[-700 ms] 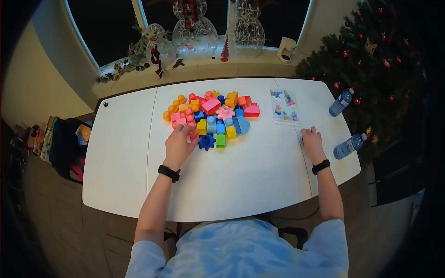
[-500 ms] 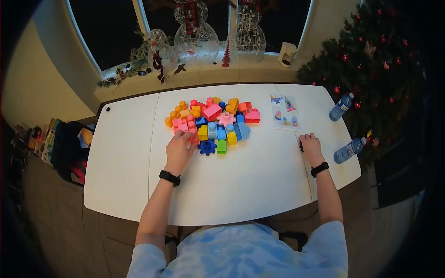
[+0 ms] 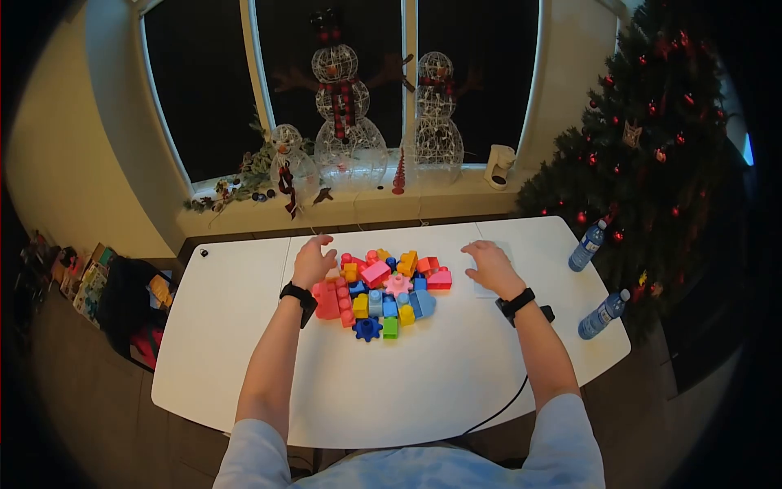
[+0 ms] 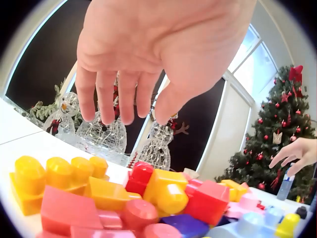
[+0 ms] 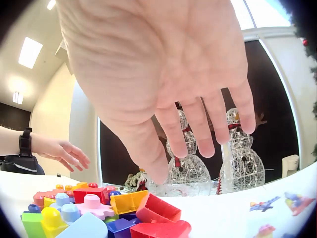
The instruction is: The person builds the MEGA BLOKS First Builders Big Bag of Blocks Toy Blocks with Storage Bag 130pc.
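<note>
Colourful toy building blocks (image 3: 375, 301) lie in a pile on the white table (image 3: 423, 383). Among them are a pink gear-shaped block (image 3: 397, 284), a dark blue one (image 3: 367, 329) and a green block (image 3: 390, 328). My left hand (image 3: 314, 262) hovers over the pile's left back side, fingers spread and nothing in it. To the right of the pile, my right hand (image 3: 494, 269) is also raised, palm down with straight fingers. It covers part of a picture sheet (image 5: 280, 202) that shows block models.
Two water bottles (image 3: 587, 246) stand along the table's right edge. A small black object (image 3: 547, 313) is beside the right wrist, and a black cable (image 3: 503, 410) crosses the front edge. Wire snowmen (image 3: 350, 134) stand on the windowsill; a decorated tree (image 3: 643, 155) rises at the right.
My left hand has left the pink blocks and moved up and away from me. The right hand has come off the small black object and moved left over the sheet. The head view has tilted up.
</note>
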Demonstrator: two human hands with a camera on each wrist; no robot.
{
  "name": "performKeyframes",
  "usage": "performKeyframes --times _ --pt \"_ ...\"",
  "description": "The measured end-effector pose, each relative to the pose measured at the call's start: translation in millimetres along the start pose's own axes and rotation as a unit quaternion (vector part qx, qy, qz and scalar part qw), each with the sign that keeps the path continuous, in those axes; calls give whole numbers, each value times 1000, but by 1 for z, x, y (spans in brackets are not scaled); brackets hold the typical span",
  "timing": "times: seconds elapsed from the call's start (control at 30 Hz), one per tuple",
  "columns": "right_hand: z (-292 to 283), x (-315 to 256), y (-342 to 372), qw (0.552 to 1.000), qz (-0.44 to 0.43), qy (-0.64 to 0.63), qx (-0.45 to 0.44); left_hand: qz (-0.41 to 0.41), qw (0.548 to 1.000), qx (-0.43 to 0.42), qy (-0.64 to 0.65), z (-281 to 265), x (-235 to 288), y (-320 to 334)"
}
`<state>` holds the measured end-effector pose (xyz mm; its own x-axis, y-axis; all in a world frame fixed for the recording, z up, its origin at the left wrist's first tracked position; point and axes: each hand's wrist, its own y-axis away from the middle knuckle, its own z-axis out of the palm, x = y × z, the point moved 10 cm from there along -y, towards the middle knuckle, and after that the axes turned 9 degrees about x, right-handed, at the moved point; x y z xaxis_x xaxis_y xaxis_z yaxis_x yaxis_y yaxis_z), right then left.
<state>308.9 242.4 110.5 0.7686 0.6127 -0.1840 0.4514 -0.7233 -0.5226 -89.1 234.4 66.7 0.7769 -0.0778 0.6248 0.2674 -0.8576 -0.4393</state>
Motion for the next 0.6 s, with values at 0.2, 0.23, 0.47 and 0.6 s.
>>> performKeyframes --times 0.2,0.23,0.47,0.6 --pt "89 6 -14 997 21 12 -79 50 982 -173 -54 71 -27 -19" --pt "95 7 -14 997 23 14 -75 48 983 -169 -54 72 -25 -20" --pt "137 21 2 984 66 0 -167 22 990 -120 -74 53 -16 -20" --pt "128 22 5 983 65 -37 -167 33 997 -52 -34 12 0 -28"
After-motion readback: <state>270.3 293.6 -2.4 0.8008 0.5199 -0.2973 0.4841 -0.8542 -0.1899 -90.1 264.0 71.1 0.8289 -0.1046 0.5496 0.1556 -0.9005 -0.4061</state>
